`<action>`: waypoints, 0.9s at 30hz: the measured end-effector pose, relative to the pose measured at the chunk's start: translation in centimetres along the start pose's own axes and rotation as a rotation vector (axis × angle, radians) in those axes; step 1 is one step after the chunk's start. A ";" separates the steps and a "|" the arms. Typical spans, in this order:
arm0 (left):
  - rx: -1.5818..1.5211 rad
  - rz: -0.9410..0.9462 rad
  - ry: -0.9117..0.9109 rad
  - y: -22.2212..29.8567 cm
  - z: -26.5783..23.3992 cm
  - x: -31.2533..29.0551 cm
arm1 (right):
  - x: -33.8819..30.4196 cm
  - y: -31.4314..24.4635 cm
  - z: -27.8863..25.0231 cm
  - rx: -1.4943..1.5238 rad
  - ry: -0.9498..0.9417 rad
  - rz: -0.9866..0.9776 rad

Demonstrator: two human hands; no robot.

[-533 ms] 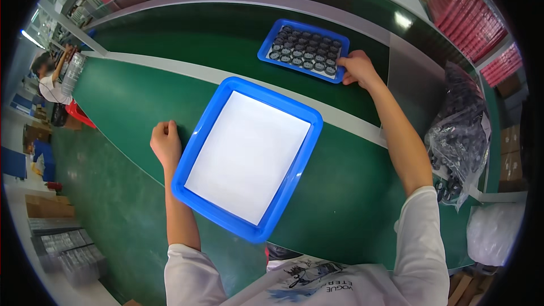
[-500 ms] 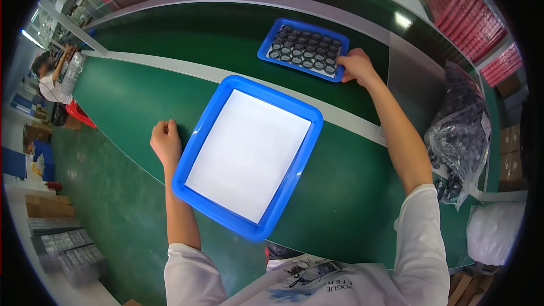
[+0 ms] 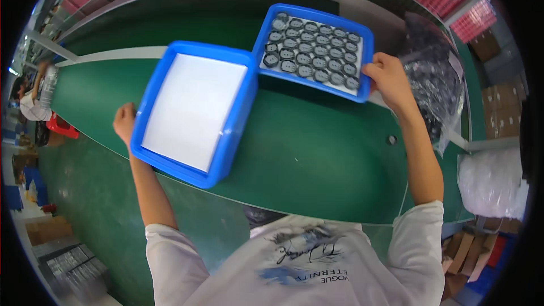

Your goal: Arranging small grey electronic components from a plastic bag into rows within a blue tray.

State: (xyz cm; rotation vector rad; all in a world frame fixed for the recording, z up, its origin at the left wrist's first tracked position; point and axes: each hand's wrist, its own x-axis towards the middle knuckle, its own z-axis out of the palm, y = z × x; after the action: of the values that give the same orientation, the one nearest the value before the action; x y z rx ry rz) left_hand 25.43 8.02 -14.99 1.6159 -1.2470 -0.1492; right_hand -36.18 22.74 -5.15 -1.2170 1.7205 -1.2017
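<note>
My right hand is closed on the right rim of a blue tray, thumb and fingers pinching it. In rows on the tray's white lining lie many small round dark pieces, like caps or rings. To the left is another blue tray, lined with a white sheet; its tall right wall shows. The two trays meet or overlap at a corner. My left hand has curled fingers beside this tray's left rim, with the wrist partly behind the rim; what the fingers hold, if anything, is hidden.
A loose round dark piece lies on the green table. At right are a clear bag of dark parts and a white wrapped bundle. A raised ledge crosses behind. Far left, a person sits near a red stool.
The tray of round pieces has come from beyond the ledge towards me, held by my right hand. The white-lined tray and my left hand have moved left. My view has shifted too.
</note>
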 end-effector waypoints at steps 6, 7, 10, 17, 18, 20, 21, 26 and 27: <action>0.321 0.271 0.306 8.1 -2.9 -11.1 | -12.7 6.2 -7.8 -0.019 0.097 0.228; -0.093 0.164 0.408 10.3 -3.7 -13.8 | -14.5 7.2 -8.0 -0.018 0.101 0.259; -0.545 0.574 0.257 16.6 -5.4 -23.4 | -17.5 8.8 -7.8 -0.064 0.055 0.315; -0.393 0.527 -0.727 24.3 4.8 -35.1 | -22.1 12.3 -7.2 -0.026 0.028 0.367; -0.356 0.547 -0.727 25.2 5.8 -34.2 | -21.5 11.4 -7.5 -0.017 0.022 0.370; -0.310 0.636 -0.719 26.6 7.4 -32.8 | -20.9 10.3 -8.2 -0.116 -0.043 0.442; -0.272 0.726 -0.711 27.1 8.0 -32.3 | -20.8 10.2 -8.3 -0.109 -0.052 0.438; -0.193 0.920 -0.876 27.1 11.2 -31.0 | -18.8 10.1 -8.0 -0.276 0.093 0.025; -0.184 0.953 -0.911 27.2 11.2 -30.9 | -18.2 9.3 -7.6 -0.322 0.028 -0.125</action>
State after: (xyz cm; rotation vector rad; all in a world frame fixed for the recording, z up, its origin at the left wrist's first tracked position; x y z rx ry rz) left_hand -12.85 26.84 -13.36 0.6173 -2.4786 -0.3982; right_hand -40.11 43.39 -10.99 -1.5222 1.9367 -1.0411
